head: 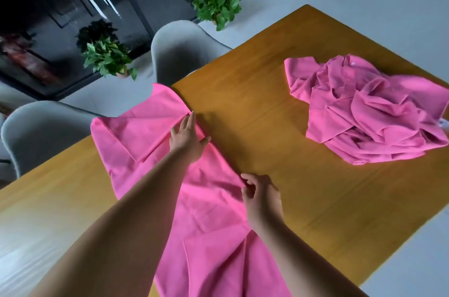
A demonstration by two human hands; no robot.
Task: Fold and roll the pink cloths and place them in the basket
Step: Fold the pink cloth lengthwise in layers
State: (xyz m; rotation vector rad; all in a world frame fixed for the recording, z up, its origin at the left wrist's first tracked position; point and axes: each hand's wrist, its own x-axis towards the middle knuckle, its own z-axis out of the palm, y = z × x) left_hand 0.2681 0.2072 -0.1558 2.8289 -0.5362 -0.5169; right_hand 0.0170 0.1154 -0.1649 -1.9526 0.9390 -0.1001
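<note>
Partly folded, pink cloth [194,199] lies creased flat.

Only the person's two arms show, and both are bare from the hands back to the near edge of the view. The left hand [187,138] and left forearm [136,211] are uncovered, wrist included. So are the right hand [261,202] and right forearm [306,260]. Both forearms look broad and stretched toward the near edge.

Soft daylight is filling the scene. Glare is washing out the desk [303,187] at near left, a faint shadow is lying mid-desk, wide-angle distortion is bending the edges, and the far left is looking dim.
</note>
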